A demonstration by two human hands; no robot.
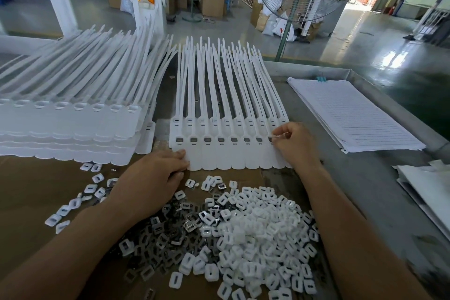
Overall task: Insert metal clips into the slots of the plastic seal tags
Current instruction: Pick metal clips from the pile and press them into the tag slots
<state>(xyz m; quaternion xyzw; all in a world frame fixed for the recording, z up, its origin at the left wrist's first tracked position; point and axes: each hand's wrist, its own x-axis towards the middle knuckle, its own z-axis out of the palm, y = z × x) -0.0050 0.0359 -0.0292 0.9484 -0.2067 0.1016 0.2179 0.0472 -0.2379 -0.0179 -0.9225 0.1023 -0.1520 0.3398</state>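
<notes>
A joined row of white plastic seal tags (220,153) lies flat before me, long tails pointing away. Several of its slots (207,139) hold grey metal clips. My right hand (294,145) is at the row's right end, thumb and fingers pinching a small metal clip at a slot there. My left hand (155,175) rests on the cardboard with its fingertips pressing the near left corner of the row. A heap of metal clips (170,236) and white plastic caps (263,234) lies between my forearms.
A tall stack of white seal tag rows (70,126) sits at the left. A stack of lined paper (353,114) lies in the metal tray (379,178) at the right. A standing fan (292,22) and cardboard boxes stand on the factory floor beyond.
</notes>
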